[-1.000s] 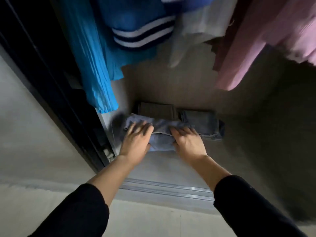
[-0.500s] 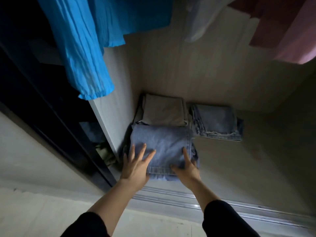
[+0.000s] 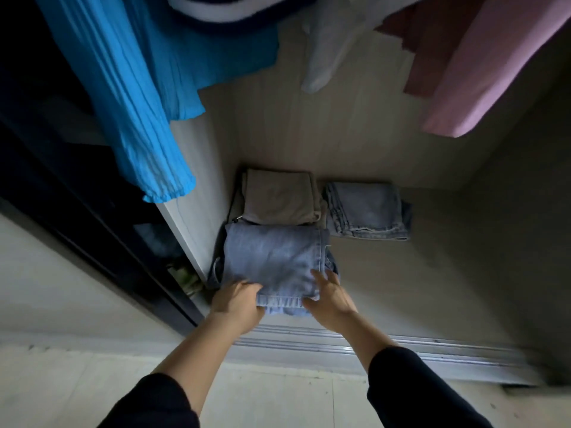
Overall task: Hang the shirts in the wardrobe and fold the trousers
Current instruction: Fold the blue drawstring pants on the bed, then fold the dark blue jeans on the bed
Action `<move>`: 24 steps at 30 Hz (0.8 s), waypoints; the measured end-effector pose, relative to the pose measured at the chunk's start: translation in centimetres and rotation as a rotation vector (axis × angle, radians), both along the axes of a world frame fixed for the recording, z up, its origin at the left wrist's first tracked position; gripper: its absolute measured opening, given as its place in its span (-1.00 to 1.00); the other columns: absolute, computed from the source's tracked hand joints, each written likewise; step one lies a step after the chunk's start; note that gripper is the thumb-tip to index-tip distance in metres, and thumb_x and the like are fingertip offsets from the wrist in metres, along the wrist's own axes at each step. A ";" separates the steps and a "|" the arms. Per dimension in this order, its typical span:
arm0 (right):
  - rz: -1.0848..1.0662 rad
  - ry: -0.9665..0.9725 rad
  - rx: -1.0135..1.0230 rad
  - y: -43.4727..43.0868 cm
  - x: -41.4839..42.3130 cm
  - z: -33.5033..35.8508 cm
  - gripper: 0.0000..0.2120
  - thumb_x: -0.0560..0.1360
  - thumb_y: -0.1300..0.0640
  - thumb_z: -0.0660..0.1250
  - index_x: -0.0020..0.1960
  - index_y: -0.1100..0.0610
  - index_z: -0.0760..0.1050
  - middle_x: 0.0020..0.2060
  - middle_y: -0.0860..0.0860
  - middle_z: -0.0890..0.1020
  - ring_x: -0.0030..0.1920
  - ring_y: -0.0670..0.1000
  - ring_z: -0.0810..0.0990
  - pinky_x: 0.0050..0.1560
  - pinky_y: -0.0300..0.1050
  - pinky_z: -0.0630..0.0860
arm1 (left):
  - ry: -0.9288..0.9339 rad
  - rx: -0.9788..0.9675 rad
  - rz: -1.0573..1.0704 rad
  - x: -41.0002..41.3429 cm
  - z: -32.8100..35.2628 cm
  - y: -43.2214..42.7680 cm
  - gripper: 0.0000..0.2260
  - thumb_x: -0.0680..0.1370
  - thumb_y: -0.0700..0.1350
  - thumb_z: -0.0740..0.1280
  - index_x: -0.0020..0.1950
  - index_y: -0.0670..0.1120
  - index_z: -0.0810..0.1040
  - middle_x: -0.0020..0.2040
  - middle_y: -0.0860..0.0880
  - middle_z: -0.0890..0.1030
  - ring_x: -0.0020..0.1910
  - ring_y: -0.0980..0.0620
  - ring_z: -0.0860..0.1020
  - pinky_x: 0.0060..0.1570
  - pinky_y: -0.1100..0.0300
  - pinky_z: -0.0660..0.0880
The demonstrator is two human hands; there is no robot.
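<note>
1. The folded jeans are laid on the wardrobe floor, beside its left wall.
2. Their near hem is clamped in the grip of the left hand; the grip of the right hand is apart, with fingers laid flat on the near corner.
3. Beige trousers are set just behind.

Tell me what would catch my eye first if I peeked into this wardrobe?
Probably the bright blue garment hanging upper left, vivid in the dim wardrobe, and the pink garment upper right. Below, on the wardrobe floor, the left hand and right hand are at the near edge of the folded jeans, with beige trousers and a second pair of jeans folded behind.
</note>
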State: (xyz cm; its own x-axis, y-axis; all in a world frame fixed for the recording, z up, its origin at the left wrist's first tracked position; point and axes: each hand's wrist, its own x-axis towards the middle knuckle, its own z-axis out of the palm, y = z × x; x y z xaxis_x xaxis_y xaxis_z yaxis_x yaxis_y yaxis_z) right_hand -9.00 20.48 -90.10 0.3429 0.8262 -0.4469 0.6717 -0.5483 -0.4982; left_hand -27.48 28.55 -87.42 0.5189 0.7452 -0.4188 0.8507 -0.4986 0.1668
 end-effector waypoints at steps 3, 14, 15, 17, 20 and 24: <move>0.002 -0.002 0.013 -2.5 -0.4 5.4 -0.37 0.52 0.02 0.29 0.53 -0.01 0.16 0.51 0.06 0.13 0.40 0.13 0.36 0.31 -0.09 0.39 | -0.091 0.012 0.027 -0.2 4.7 -2.0 -0.69 0.54 -0.02 0.27 0.28 0.01 0.50 0.26 0.02 0.54 0.26 -0.03 0.47 0.12 0.10 0.48; -0.203 -0.018 0.035 -14.7 -0.7 37.1 -0.57 0.50 0.04 0.33 0.35 0.11 0.45 0.28 0.12 0.43 0.22 0.13 0.52 0.18 -0.17 0.41 | -0.191 -0.116 -0.009 2.6 34.5 -12.3 -0.75 0.51 -0.04 0.24 0.15 -0.03 0.57 0.22 -0.07 0.58 0.21 -0.12 0.52 0.05 0.12 0.48; -0.228 -0.021 0.032 -16.2 -0.9 40.0 -0.58 0.51 0.02 0.32 0.33 0.12 0.45 0.24 0.11 0.45 0.20 0.14 0.52 0.15 -0.15 0.42 | -0.198 -0.119 -0.037 2.7 37.2 -13.5 -0.77 0.51 -0.05 0.24 0.12 -0.03 0.57 0.19 -0.07 0.59 0.18 -0.13 0.53 0.01 0.13 0.47; -0.272 -0.031 0.030 -19.6 -1.2 45.6 -0.64 0.51 0.00 0.31 0.26 0.11 0.47 0.15 0.10 0.47 0.17 0.14 0.52 0.09 -0.13 0.45 | -0.208 -0.125 -0.097 3.2 42.5 -16.0 -0.78 0.51 -0.05 0.25 0.12 0.00 0.57 0.17 -0.05 0.59 0.16 -0.12 0.53 -0.02 0.16 0.44; -0.335 -0.065 0.060 -25.2 -1.2 52.5 -0.67 0.51 0.03 0.30 0.26 0.08 0.48 0.15 0.10 0.48 0.18 0.13 0.50 0.15 -0.10 0.44 | -0.253 -0.137 -0.195 4.5 48.8 -19.7 -0.77 0.52 -0.08 0.27 0.16 0.02 0.58 0.18 -0.03 0.58 0.20 -0.09 0.52 0.10 0.15 0.46; -0.506 -0.115 0.081 -34.1 -1.6 58.5 -0.57 0.54 0.03 0.29 0.37 0.12 0.39 0.21 0.13 0.46 0.20 0.16 0.51 0.16 -0.12 0.40 | -0.258 -0.130 -0.381 7.2 54.9 -26.0 -0.72 0.53 -0.04 0.26 0.23 0.02 0.54 0.27 -0.02 0.54 0.26 -0.06 0.49 0.19 0.11 0.45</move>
State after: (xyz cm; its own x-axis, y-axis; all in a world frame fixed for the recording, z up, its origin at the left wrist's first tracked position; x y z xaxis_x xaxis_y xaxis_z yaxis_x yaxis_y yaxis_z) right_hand -10.58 -13.65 -31.65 0.7510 0.5750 -0.3246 0.3858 -0.7811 -0.4910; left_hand -20.25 2.57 -32.53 0.8444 0.4317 -0.3172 0.5338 -0.7281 0.4300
